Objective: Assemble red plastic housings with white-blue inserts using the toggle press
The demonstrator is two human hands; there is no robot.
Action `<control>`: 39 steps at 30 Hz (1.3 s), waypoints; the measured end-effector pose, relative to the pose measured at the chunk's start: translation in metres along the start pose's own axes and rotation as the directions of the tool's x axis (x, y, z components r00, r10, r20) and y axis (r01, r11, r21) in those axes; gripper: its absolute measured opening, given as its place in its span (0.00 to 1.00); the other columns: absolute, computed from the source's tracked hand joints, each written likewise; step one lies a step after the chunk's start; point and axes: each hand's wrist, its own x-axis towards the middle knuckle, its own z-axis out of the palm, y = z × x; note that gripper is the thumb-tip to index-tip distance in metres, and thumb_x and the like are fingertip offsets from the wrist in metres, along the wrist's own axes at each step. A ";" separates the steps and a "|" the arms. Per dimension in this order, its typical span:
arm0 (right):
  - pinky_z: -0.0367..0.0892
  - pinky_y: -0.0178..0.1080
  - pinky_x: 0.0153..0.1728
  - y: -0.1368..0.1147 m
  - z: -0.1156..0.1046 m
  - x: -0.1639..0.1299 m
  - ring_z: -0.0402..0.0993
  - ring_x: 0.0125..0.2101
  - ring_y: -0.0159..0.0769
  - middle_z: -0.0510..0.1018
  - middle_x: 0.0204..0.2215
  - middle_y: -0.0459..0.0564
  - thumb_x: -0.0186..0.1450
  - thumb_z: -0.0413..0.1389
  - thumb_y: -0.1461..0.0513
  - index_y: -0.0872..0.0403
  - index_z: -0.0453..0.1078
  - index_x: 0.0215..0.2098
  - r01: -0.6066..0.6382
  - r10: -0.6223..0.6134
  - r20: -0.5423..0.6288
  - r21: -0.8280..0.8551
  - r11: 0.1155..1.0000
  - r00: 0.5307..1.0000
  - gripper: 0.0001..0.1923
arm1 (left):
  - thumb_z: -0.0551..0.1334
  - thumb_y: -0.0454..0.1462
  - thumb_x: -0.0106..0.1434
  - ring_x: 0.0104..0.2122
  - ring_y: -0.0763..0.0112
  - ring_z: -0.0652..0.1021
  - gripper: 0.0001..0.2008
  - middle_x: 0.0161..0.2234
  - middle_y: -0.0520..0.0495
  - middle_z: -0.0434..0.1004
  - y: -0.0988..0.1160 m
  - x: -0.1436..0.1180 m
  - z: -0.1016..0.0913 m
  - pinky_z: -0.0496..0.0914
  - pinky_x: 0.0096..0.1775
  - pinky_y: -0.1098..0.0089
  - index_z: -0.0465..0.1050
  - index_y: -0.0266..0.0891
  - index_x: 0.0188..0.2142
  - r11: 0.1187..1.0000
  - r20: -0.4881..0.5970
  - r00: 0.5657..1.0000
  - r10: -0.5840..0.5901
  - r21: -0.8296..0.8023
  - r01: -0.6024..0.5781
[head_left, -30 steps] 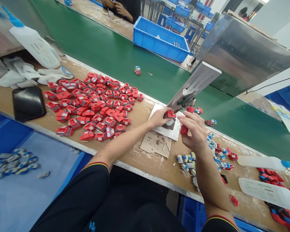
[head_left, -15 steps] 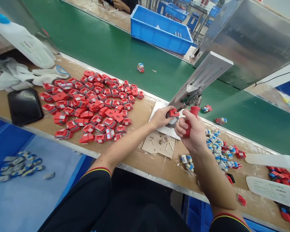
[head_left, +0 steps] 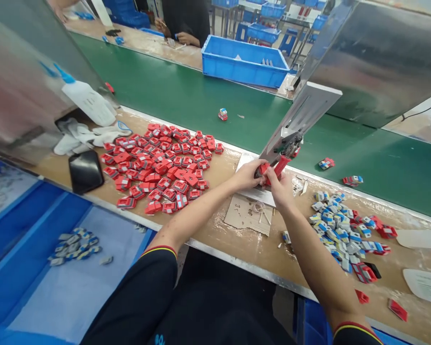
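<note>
The left hand (head_left: pixel 247 175) is closed in a pinch on a small red part (head_left: pixel 263 169), which is held under the nose of the slanted metal press (head_left: pixel 301 120). The right hand (head_left: pixel 279 184) is wrapped shut around the red handle (head_left: pixel 282 164) of that press, touching the left fingers. The part sits over the white base plate (head_left: pixel 244 160) at the edge of the wooden bench (head_left: pixel 215 225).

For the pressing to be done well, the part is best kept square and fully seated under the nose, with the left fingertips kept to its sides, out of the tool's path. The handle is judged to need one steady, straight pull, without twisting, so the part is not skewed.

To the left a heap of red parts (head_left: pixel 165 163) is spread. To the right a pile of blue-and-white pieces (head_left: pixel 339 230) lies. Beyond, finished pieces (head_left: pixel 222 114) are scattered on the green belt (head_left: pixel 172 91), near a blue crate (head_left: pixel 244 62).
</note>
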 end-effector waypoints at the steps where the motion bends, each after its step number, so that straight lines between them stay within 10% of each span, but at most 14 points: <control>1: 0.70 0.35 0.23 0.002 -0.011 -0.007 0.75 0.25 0.33 0.78 0.24 0.46 0.54 0.67 0.32 0.53 0.74 0.31 0.016 -0.015 0.010 -0.050 0.999 1.000 0.33 | 0.66 0.30 0.59 0.60 0.54 0.78 0.33 0.63 0.35 0.76 -0.004 0.002 -0.014 0.72 0.62 0.57 0.69 0.34 0.65 0.998 0.043 0.999 0.019 0.059 -0.022; 4: 0.75 0.38 0.32 0.012 -0.046 -0.026 0.79 0.35 0.37 0.83 0.36 0.50 0.59 0.66 0.38 0.51 0.79 0.43 0.146 -0.164 -0.142 -0.130 0.981 0.976 0.29 | 0.63 0.28 0.60 0.63 0.53 0.75 0.34 0.64 0.35 0.74 -0.020 0.013 -0.065 0.68 0.66 0.55 0.69 0.34 0.67 0.939 0.082 0.995 -0.059 0.342 0.028; 8: 0.72 0.38 0.31 0.021 -0.081 -0.041 0.76 0.30 0.35 0.80 0.32 0.47 0.69 0.59 0.45 0.50 0.79 0.43 0.284 -0.338 -0.371 -0.195 0.939 0.865 0.19 | 0.61 0.28 0.60 0.71 0.47 0.63 0.36 0.70 0.38 0.67 -0.039 0.035 -0.119 0.61 0.67 0.44 0.69 0.46 0.68 0.589 0.150 0.918 -0.368 0.801 0.105; 13: 0.71 0.40 0.31 0.019 -0.099 -0.056 0.74 0.28 0.36 0.80 0.30 0.49 0.70 0.59 0.52 0.51 0.79 0.40 0.327 -0.348 0.045 -0.474 0.818 0.936 0.12 | 0.62 0.27 0.58 0.60 0.47 0.76 0.26 0.56 0.40 0.80 -0.053 0.048 -0.141 0.62 0.65 0.43 0.81 0.46 0.53 0.533 0.282 0.826 -0.488 0.845 0.026; 17: 0.73 0.42 0.37 0.020 -0.099 -0.063 0.77 0.33 0.40 0.81 0.35 0.52 0.69 0.61 0.56 0.52 0.77 0.46 0.356 -0.181 0.324 -0.645 0.676 0.929 0.11 | 0.62 0.33 0.66 0.56 0.51 0.78 0.21 0.58 0.35 0.73 -0.057 0.032 -0.149 0.68 0.63 0.47 0.78 0.40 0.58 0.643 0.162 0.927 -0.337 0.759 0.102; 20: 0.73 0.43 0.39 0.027 -0.096 -0.062 0.79 0.36 0.42 0.82 0.38 0.53 0.68 0.63 0.56 0.51 0.77 0.49 0.353 -0.097 0.379 -0.696 0.626 0.920 0.13 | 0.67 0.39 0.66 0.47 0.60 0.80 0.20 0.52 0.39 0.73 -0.045 0.006 -0.142 0.77 0.54 0.57 0.79 0.41 0.57 0.887 -0.096 0.993 -0.070 0.450 0.106; 23: 0.72 0.42 0.39 0.037 -0.090 -0.059 0.81 0.39 0.43 0.84 0.39 0.53 0.69 0.61 0.59 0.50 0.78 0.46 0.376 -0.077 0.422 -0.692 0.617 0.903 0.08 | 0.73 0.47 0.63 0.35 0.71 0.79 0.20 0.46 0.44 0.76 -0.020 -0.027 -0.112 0.78 0.38 0.67 0.81 0.46 0.52 1.000 -0.327 0.945 0.025 0.010 -0.023; 30: 0.72 0.41 0.39 0.044 -0.068 -0.060 0.79 0.38 0.41 0.85 0.36 0.52 0.73 0.57 0.62 0.50 0.80 0.39 0.498 -0.253 0.439 -0.640 0.585 0.862 0.09 | 0.79 0.50 0.55 0.27 0.78 0.77 0.21 0.35 0.51 0.83 0.017 -0.077 -0.023 0.74 0.29 0.75 0.84 0.49 0.46 0.697 -0.230 0.929 -0.290 -0.715 0.041; 39: 0.72 0.39 0.37 0.044 -0.047 -0.062 0.78 0.34 0.39 0.85 0.31 0.48 0.69 0.57 0.67 0.50 0.77 0.36 0.544 -0.333 0.443 -0.537 0.645 0.832 0.08 | 0.83 0.43 0.50 0.40 0.65 0.86 0.28 0.44 0.46 0.87 0.006 -0.088 -0.010 0.82 0.44 0.65 0.82 0.45 0.50 0.679 -0.199 0.908 -0.370 -0.725 0.117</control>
